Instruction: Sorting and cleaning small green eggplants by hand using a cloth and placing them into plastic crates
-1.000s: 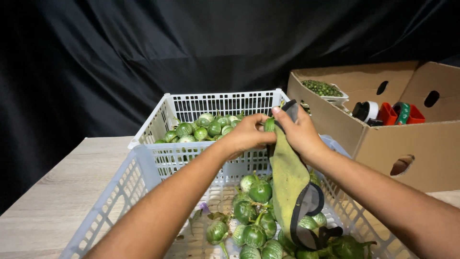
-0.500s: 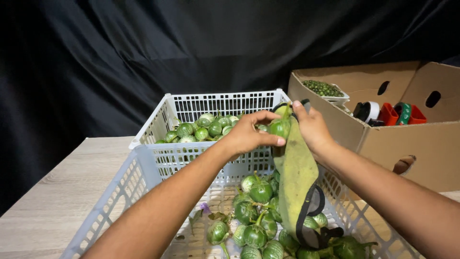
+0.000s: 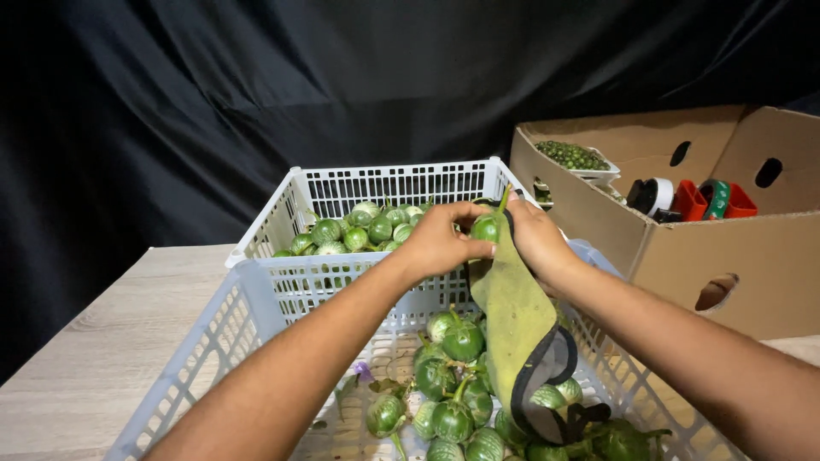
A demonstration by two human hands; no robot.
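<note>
Left hand (image 3: 440, 243) pinches a small round green eggplant (image 3: 486, 227) at frame centre; right hand (image 3: 536, 237) grips a yellow-green cloth (image 3: 517, 316). Both white plastic baskets, far (image 3: 389, 183) and near (image 3: 256, 294), hold many eggplants.

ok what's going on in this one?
A person holds a small round green eggplant between both hands over two white plastic crates. The left hand grips the fruit; the right hand holds a yellow-green cloth against it, the cloth hanging into the near crate. More eggplants lie in both crates. A cardboard box stands to the right.
</note>
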